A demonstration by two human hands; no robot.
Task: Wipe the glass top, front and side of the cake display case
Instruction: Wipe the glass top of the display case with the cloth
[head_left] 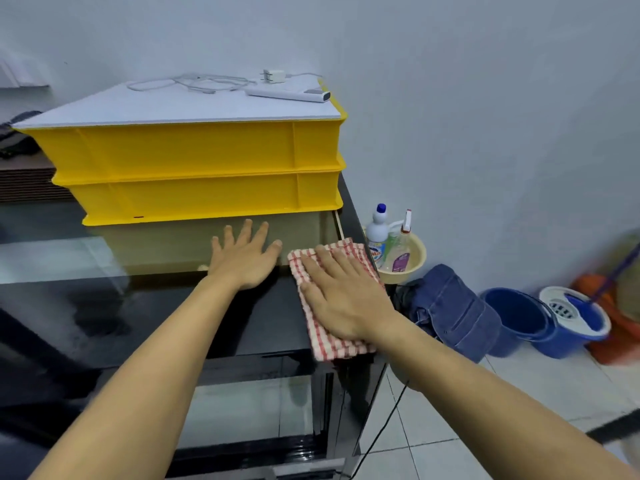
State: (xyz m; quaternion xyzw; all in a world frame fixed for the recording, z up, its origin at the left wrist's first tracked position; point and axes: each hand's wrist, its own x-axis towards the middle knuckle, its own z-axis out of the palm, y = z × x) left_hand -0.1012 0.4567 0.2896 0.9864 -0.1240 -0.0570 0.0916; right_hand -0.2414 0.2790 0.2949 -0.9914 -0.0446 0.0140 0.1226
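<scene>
The person's right hand (341, 299) lies flat, fingers straight, pressing a red-and-white checked cloth (332, 303) onto the dark glass top (166, 306) of the cake display case, at its right front corner. The grip is released: nothing is clenched, the palm simply bears down on the cloth. The left hand (246, 259) is likewise spread open, resting on the glass just beside the cloth and just in front of two stacked yellow crates (194, 168).

Several things could go wrong from here. The cloth already overhangs the front edge; a stroke toward the corner could push it off and drop it toward the floor. The crates occupy the rear of the top, so the glass beneath them is likely to stay unwiped unless they are shifted, and a hard push against them could disturb the white board (180, 105) on top with its charger and cable (204, 83) and its power strip (289, 93). The bare left palm probably leaves prints on the glass. Leaning weight onto glass is itself a risk.

On the floor to the right, a beige basin (414, 263) holds a white bottle (377, 242) and a spray bottle (401, 247). The white bottle's label is blurred; its lettering cannot be read with confidence. No other writing is legible.
</scene>
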